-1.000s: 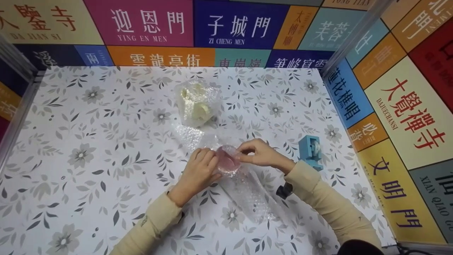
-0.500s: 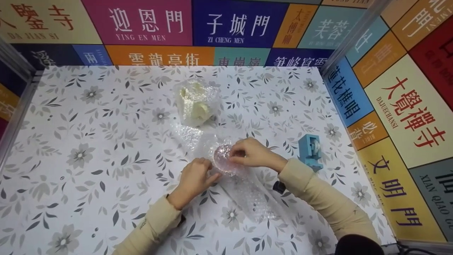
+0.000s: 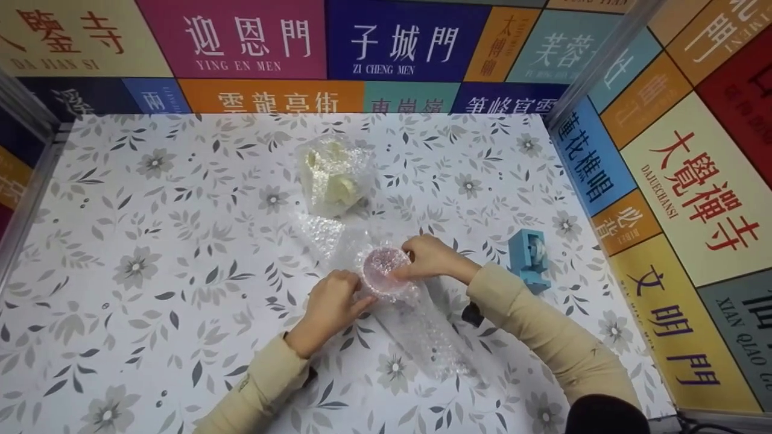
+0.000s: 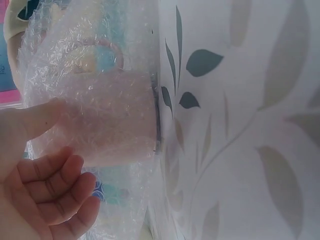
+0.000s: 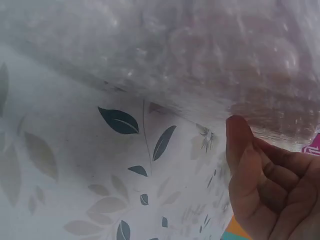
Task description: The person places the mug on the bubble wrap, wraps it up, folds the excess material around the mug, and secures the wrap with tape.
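Near the middle of the worktop, right in front of the person, a pink cup stands upright in bubble wrap. The clear film runs out both ways from it, one end slanting toward the person, the other nearly up to a pale yellow bundle beyond. The left hand is loose, its thumb resting against the wrapped side and its fingers softly bent beside it. The right hand pinches the wrap at the cup's rim, thumb reaching over the mouth, the other fingers curled. That bundle is wrapped in bubble film too (what's inside is hard to make out from where I stand). Off to the right, near the right sleeve, sits a blue tape dispenser with a roll of clear tape. Grey flowers and leaves pattern the white surface, and brightly coloured panels lettered with Chinese characters rise behind it and along the right side.
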The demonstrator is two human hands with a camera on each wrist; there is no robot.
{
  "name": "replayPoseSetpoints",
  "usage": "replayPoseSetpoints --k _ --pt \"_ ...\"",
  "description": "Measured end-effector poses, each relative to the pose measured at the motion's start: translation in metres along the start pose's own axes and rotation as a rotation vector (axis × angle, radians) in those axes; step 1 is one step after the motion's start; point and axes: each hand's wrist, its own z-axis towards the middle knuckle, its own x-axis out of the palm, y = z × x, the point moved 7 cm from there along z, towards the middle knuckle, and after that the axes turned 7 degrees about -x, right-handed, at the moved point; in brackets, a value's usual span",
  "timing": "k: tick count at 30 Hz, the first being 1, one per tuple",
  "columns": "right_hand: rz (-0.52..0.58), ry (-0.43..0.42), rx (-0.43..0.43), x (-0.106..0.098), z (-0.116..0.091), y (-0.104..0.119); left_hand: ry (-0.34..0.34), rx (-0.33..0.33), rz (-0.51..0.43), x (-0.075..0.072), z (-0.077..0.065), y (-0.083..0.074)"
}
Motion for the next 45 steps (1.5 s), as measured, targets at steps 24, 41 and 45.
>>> replayPoseSetpoints --k 24,41,45 --pt "-0.205 -0.006 0.105 0.006 0.015 0.007 -0.004 0.007 -0.028 0.001 0.001 0.0" --pt "-0.245 -0.061 0.193 0.002 0.02 0.009 0.064 -0.024 -0.097 -0.002 -0.001 0.012" --pt "-0.239 -0.055 0.192 0.002 0.02 0.008 0.105 -0.126 -0.155 -0.009 -0.002 0.036"
